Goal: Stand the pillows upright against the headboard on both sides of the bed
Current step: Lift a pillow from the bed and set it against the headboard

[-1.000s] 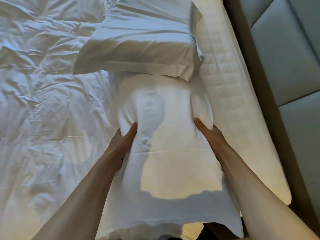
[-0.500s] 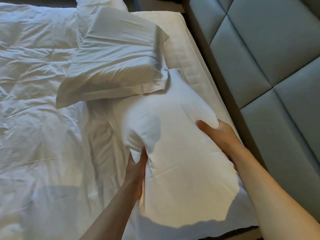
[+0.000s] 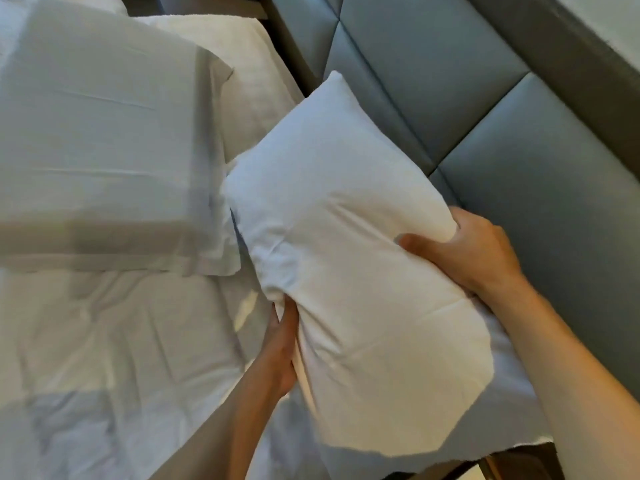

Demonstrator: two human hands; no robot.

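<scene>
A plump white pillow [image 3: 349, 258] is lifted off the bed between both hands, its far corner pointing up toward the grey padded headboard [image 3: 450, 88]. My left hand [image 3: 282, 348] grips its left edge from underneath. My right hand [image 3: 467, 251] clamps its right edge, thumb on top, close to the headboard. A second white pillow [image 3: 104, 140] with a flat flanged border lies flat on the bed to the left, just apart from the held one.
A rumpled white duvet [image 3: 114, 358] covers the bed at lower left. A strip of bare quilted mattress [image 3: 252, 81] runs along the headboard beyond the flat pillow. The dark bed frame edge [image 3: 512, 462] shows at the bottom right.
Both hands have raised the near pillow off the mattress and swung it toward the headboard. It has come out from under the flat pillow's edge.
</scene>
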